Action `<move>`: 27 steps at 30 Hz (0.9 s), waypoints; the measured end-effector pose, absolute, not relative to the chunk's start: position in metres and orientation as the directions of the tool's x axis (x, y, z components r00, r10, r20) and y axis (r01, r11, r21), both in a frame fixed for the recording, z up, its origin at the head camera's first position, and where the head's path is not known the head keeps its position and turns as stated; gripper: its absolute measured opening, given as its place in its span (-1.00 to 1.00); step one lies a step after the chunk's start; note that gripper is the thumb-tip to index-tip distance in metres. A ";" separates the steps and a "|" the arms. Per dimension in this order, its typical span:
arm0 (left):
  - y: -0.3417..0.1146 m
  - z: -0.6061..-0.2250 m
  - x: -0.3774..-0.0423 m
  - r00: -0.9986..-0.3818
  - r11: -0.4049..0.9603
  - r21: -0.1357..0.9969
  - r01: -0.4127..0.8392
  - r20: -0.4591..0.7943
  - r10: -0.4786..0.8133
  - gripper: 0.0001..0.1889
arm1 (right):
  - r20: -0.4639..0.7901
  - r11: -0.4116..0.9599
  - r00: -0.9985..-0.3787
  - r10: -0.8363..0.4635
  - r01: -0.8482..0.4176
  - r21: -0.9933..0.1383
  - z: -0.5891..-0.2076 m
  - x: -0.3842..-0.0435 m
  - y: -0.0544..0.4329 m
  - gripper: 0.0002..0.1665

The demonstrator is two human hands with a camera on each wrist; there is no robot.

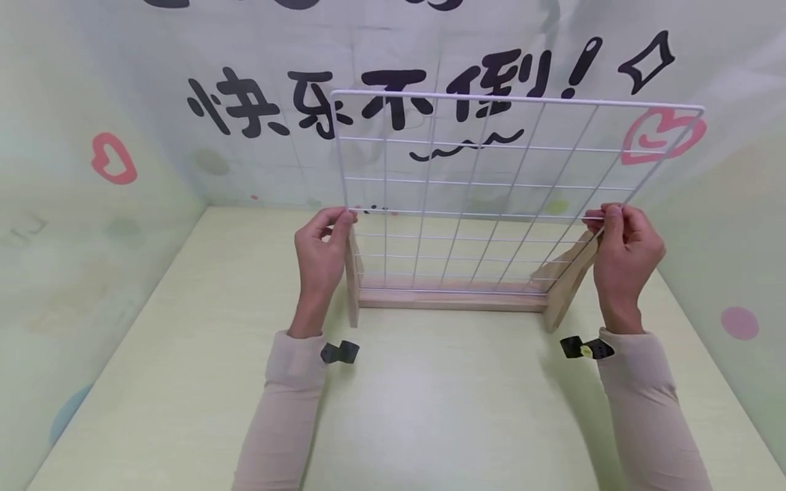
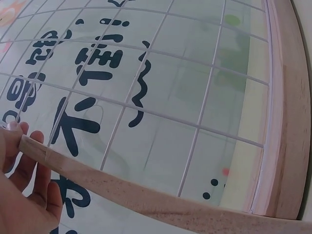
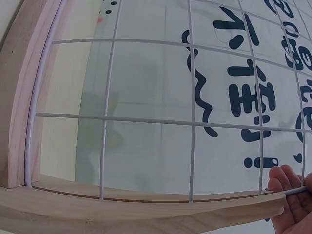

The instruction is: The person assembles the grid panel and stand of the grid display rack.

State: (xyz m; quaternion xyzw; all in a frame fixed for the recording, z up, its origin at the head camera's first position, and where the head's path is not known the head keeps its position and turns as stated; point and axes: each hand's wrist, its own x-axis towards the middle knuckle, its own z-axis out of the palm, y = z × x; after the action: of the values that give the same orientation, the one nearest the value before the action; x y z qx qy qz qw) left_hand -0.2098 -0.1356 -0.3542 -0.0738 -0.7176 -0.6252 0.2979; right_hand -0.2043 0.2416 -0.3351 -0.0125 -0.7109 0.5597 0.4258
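Observation:
A white wire grid panel (image 1: 516, 99) stands upright, tilted, in a wooden stand (image 1: 451, 300). Its bottom edge lies along the stand's base bar, and its sides run down the slotted wooden uprights. My left hand (image 1: 324, 249) pinches the panel's left edge, right at the top of the left upright (image 2: 146, 200). With thumb and fingers, my right hand (image 1: 629, 252) holds the panel's right edge. The right wrist view has those fingers on the wire just past the end of the right upright (image 3: 195, 219), with the wire lying in its slot.
The stand is on a pale yellow-green tabletop (image 1: 393, 402). Behind it hangs a whitish backdrop (image 1: 276, 41) with black lettering and pink hearts, and printed walls (image 1: 731, 273) close in both sides. A small black device (image 1: 340, 352) sits at each wrist.

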 end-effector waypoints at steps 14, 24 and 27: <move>-0.142 -0.348 -0.203 -0.808 0.208 0.856 0.474 0.516 -0.282 -0.81 | 0.591 0.342 -0.648 0.481 -0.482 -0.807 -0.327 -0.207 0.237 -0.75; -0.149 -0.342 -0.203 -0.843 0.211 0.863 0.460 0.499 -0.202 -0.73 | 0.534 0.380 -0.773 0.341 -0.406 -0.831 -0.318 -0.198 0.249 -0.65; -0.153 -0.340 -0.202 -0.864 0.218 0.869 0.443 0.479 -0.154 -0.66 | 0.531 0.358 -0.778 0.336 -0.415 -0.836 -0.319 -0.192 0.251 -0.52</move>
State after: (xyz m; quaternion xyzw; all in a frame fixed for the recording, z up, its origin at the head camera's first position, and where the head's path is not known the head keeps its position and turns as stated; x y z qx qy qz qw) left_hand -0.2015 -0.1535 -0.3403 -0.0974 -0.7419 -0.6177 0.2419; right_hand -0.1920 0.2512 -0.3192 0.0261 -0.7543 0.5657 0.3321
